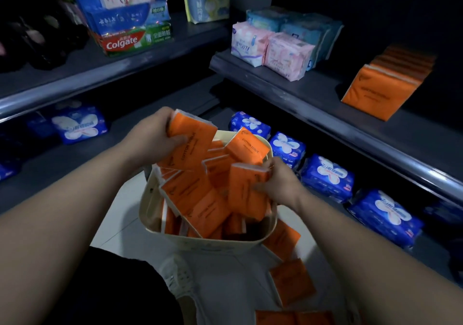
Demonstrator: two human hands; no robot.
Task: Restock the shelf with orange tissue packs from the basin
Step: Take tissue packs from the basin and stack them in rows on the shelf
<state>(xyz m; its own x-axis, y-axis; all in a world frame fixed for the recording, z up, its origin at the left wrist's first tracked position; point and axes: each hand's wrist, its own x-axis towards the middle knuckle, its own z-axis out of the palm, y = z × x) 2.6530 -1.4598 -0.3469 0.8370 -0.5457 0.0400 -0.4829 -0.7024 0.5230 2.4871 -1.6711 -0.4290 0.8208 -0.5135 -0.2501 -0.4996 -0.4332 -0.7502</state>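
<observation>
A cream basin [208, 243] stands on the floor in front of me, filled with several orange tissue packs [200, 199]. My left hand [152, 134] grips a stack of orange packs [190, 137] lifted above the basin's far left rim. My right hand [278, 184] is closed on another orange pack [246, 189] at the basin's right side. On the right shelf [313, 99] a row of orange packs [383, 87] stands upright.
Pink and blue pad packs [273, 46] sit left of the orange row. Toothpaste boxes [130, 31] fill the left shelf. Blue packs [325, 177] line the lower shelf. Loose orange packs [290, 279] lie on the floor by a white shoe [180, 279].
</observation>
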